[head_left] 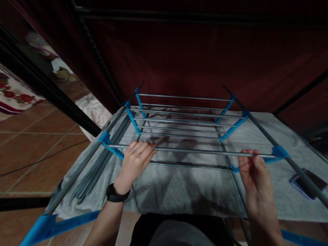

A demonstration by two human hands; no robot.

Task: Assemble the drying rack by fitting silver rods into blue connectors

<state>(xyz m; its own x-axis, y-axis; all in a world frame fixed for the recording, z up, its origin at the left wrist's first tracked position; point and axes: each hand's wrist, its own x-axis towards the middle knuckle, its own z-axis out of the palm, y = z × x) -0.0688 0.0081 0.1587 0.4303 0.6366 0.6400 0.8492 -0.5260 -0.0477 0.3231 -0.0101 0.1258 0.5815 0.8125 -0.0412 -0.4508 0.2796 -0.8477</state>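
Observation:
A rack frame of grey metal tubes and blue plastic connectors lies in front of me. One grey crossbar [194, 150] spans between a left blue connector [104, 138] and a right blue connector [280, 152]. My left hand [138, 157], with a dark band on its wrist, is wrapped over this crossbar near its left end. Near the other end, my right hand [255, 171] grips the same bar from below, palm turned up. Farther back, several thinner crossbars [189, 111] join more blue connectors [132, 118].
The rack rests on a grey blanket [174, 191]. Several loose grey tubes [102, 167] lie along its left side. A phone [309, 182] sits at the right under a long side tube. Dark red fabric [179, 58] hangs behind, and tiled floor [33, 153] shows at left.

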